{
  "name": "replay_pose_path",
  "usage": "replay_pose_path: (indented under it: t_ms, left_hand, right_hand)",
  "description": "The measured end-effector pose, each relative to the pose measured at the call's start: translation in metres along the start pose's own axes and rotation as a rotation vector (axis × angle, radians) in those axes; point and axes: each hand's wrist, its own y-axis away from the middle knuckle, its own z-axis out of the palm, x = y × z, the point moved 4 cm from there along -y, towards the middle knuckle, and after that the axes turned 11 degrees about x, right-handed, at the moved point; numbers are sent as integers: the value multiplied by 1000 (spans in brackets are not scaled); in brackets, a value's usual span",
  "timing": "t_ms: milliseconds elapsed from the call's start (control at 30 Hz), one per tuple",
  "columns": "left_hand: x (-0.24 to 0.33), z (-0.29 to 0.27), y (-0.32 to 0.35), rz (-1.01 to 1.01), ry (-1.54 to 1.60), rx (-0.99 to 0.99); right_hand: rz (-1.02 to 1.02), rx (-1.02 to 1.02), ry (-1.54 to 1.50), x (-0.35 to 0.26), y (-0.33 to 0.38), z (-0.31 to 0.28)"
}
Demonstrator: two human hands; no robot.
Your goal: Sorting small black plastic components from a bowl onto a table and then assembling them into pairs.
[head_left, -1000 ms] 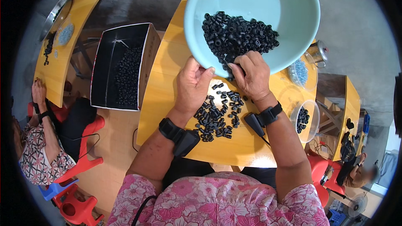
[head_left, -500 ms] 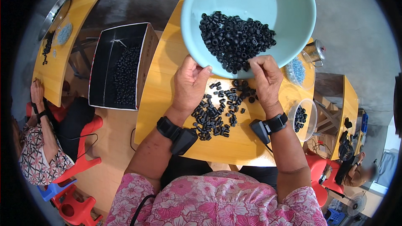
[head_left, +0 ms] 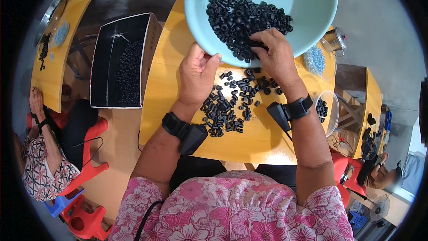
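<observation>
In the head view, a light-blue basin (head_left: 310,4) sits at the far side of a yellow table (head_left: 267,147), with a heap of small black pieces (head_left: 245,20) gathered toward its near side. The view does not show whether its underside touches the tabletop. The person's left hand (head_left: 196,76) is at the basin's near-left rim, thumb and bent fingers closed on the edge. The right hand (head_left: 277,58) reaches over the near rim, right of the other hand; its fingers are half curled, thumb slightly apart from the index finger, right at the black heap. Whether a piece is pinched there cannot be told.

Just in front of the basin, between the forearms, loose black cylinders (head_left: 220,111) lie scattered on the tabletop, some upright, some on their sides. Right of the basin stand a metal mug (head_left: 338,39) and a clear container of pale blue bits (head_left: 315,59); nearer the person than these, a clear tub (head_left: 337,109) holds more black pieces, partly hidden by the right forearm. Left of the basin, beyond the table edge, is a black-lined box (head_left: 104,76) with black pieces inside. Well left of the basin, a seated co-worker's hand (head_left: 36,100) is at a second yellow table (head_left: 51,80).
</observation>
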Motion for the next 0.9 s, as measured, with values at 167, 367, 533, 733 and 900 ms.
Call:
replay_pose_path:
  t_ms: [167, 367, 533, 733, 900]
  left_hand:
    - [2, 0, 1, -47, 30, 19]
    - [1, 1, 1, -54, 44, 15]
    - [7, 1, 1, -31, 16, 15]
    - [3, 3, 3, -43, 78, 16]
    - [2, -1, 4, -56, 46, -38]
  right_hand:
    - [20, -60, 23, 2, -6, -2]
    - [32, -18, 40, 6, 4, -2]
    - [50, -8, 17, 5, 7, -2]
    - [70, -7, -32, 2, 11, -3]
    - [37, 124, -136, -8, 1, -4]
